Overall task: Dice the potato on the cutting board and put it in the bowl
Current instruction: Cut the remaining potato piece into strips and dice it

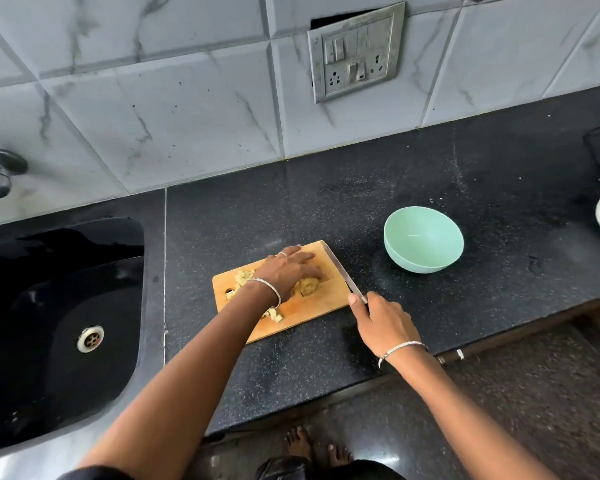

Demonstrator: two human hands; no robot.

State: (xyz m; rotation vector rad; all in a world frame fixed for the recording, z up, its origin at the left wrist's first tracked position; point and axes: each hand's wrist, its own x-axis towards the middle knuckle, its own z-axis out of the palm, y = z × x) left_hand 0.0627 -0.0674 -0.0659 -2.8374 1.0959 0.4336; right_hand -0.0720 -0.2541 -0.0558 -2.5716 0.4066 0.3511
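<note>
Presses down on the uncut potato chunk (308,285) at the centre of the frame with the left hand (291,271), fingers straight and close together over its top, most likely to stop it rolling before the next cut. Grips the knife (342,271) by its handle in the right hand (383,322), fingers curled round it and one digit stretched along toward the blade, probably for steadier aim. Points the blade up along the right edge of the cutting board (319,303), beside the potato and clear of the left fingers; cannot tell whether it touches the wood. Shows cut cubes (243,276) heaped at the left end of the board, partly hidden under the left wrist and out of the knife's path. Shows the green bowl (416,261) on the dark counter (465,174) to the upper right of the board, apart from it and with nothing inside, on the knife side and so handy for a later sweep. Looks partway through dicing, with the transfer not yet begun.
</note>
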